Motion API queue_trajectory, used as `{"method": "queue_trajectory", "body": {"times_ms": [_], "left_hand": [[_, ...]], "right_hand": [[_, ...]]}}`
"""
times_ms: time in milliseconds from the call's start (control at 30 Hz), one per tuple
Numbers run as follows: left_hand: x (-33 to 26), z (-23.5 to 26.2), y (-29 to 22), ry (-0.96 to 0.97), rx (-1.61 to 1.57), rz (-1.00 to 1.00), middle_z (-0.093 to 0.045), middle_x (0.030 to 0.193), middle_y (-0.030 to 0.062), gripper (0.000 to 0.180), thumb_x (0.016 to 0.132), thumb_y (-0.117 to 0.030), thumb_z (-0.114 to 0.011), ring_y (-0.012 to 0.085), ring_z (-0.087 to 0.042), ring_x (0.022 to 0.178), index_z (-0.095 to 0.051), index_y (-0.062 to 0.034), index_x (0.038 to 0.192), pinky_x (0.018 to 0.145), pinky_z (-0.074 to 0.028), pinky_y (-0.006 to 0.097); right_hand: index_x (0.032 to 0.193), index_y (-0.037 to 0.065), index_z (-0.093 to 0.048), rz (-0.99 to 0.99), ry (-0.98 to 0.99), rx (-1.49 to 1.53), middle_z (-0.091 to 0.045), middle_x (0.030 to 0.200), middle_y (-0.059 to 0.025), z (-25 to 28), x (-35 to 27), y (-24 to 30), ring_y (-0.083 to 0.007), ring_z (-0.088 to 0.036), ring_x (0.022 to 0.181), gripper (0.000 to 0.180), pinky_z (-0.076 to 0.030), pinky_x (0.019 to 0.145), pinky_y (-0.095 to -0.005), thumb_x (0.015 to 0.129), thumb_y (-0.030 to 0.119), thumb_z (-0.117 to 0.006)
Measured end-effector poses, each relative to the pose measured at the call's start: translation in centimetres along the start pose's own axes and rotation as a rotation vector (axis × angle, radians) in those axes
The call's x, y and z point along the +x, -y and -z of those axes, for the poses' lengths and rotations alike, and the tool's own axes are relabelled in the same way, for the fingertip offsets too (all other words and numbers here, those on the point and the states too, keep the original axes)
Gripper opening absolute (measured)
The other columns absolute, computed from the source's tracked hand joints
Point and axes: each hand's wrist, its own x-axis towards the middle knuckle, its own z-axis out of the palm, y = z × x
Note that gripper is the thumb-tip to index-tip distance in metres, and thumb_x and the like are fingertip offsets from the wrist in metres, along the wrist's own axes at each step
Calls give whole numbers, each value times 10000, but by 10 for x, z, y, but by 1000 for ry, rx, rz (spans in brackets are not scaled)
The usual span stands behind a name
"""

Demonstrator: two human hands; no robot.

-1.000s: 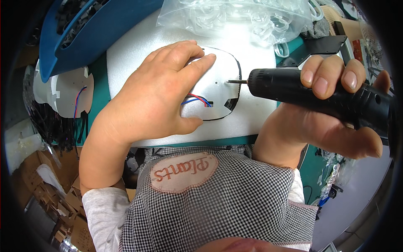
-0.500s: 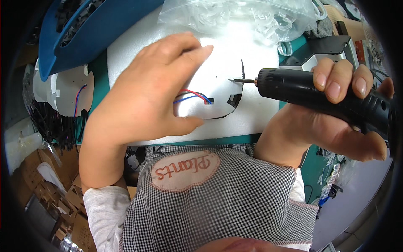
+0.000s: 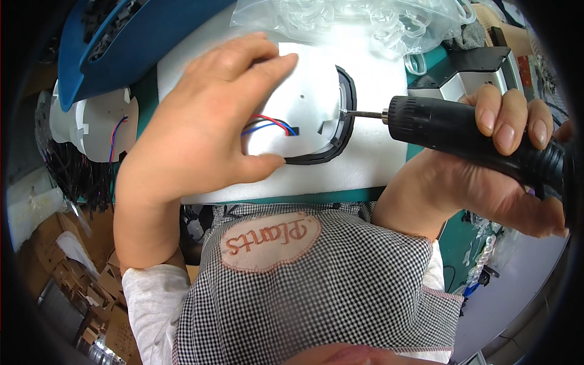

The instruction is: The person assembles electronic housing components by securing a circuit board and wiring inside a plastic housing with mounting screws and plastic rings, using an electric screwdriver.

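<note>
The left hand (image 3: 201, 128) lies palm-down on a flat white plastic panel with a black rubber-like rim (image 3: 316, 103), fingers extended and close together across the panel's upper left part, thumb pressed against the lower rim; the hand presses the panel down rather than pinching it. The panel rests on a white foam pad (image 3: 377, 152) that covers the middle of the green work surface (image 3: 426, 61), and it sits toward the centre of the pad, nearer its far edge than its near edge. A short bundle of red, blue and black wires (image 3: 274, 125) emerges from under the left palm and ends at a small slot in the panel. The right hand (image 3: 486, 164) is closed around a black cylindrical electric screwdriver (image 3: 468, 137), fingers wrapped over the barrel and thumb beneath it. The tool is held nearly horizontal above the right edge of the pad, and its thin metal bit (image 3: 362, 114) meets the right rim of the panel. A clear plastic bag of transparent parts (image 3: 365, 24) lies at the far edge of the pad. A blue plastic bin (image 3: 121, 42) stands at the far left corner, with another white panel (image 3: 97, 125) beside the pad's left edge. A black-and-white checked apron (image 3: 316, 292) covers the person's front below the pad's near edge.
</note>
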Motion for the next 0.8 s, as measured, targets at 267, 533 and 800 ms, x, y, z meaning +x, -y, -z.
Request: {"method": "queue_trajectory", "body": {"times_ms": [267, 533, 800], "left_hand": [[-3, -15, -1, -7, 85, 7, -484, 1366, 149, 837, 529, -158, -865, 360, -376, 1370, -562, -91, 1306, 1112, -331, 477], [-3, -25, -11, -338, -361, -101, -672, 869, 87, 350, 712, -163, -812, 250, -618, 741, -683, -56, 1020, 668, -480, 341], [-5, -38, -27, -351, -623, -165, -636, 743, 67, 142, 811, -69, -725, 178, -582, 642, -709, -26, 945, 565, -449, 275]], "right_hand": [[1177, 69, -507, 22, -74, 16, -613, 945, -80, -17, 1, -2, -181, -638, 764, 726, -512, 701, -331, 697, 529, -800], [1157, 56, -536, 102, -194, -49, -619, 855, -63, -40, 2, 3, -167, -651, 668, 681, -529, 626, -303, 673, 439, -823], [1102, 23, -566, -61, -233, 84, -602, 801, -45, -31, -2, 35, -148, -623, 610, 629, -527, 610, -268, 644, 375, -816]]}}
